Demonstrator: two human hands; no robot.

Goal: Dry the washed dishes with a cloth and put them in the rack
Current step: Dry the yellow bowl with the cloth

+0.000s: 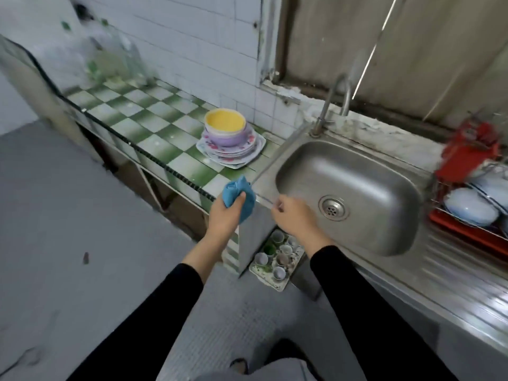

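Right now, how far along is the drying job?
Done: several pale dishes already sit in the rack. In hand: the left hand grips the blue cloth; the right hand hovers by the sink rim, holding no dish. Left: the yellow bowl, purple bowl and floral plates stacked on the checked counter.

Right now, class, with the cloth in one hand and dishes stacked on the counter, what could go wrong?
1. The left hand grips the cloth, leaving the right hand alone for the bowls perched on skewed plates; the pile could tip.
2. The rack lies across the sink from the pile; a dish might slip on the way.
3. Cups on the floor below could be kicked.
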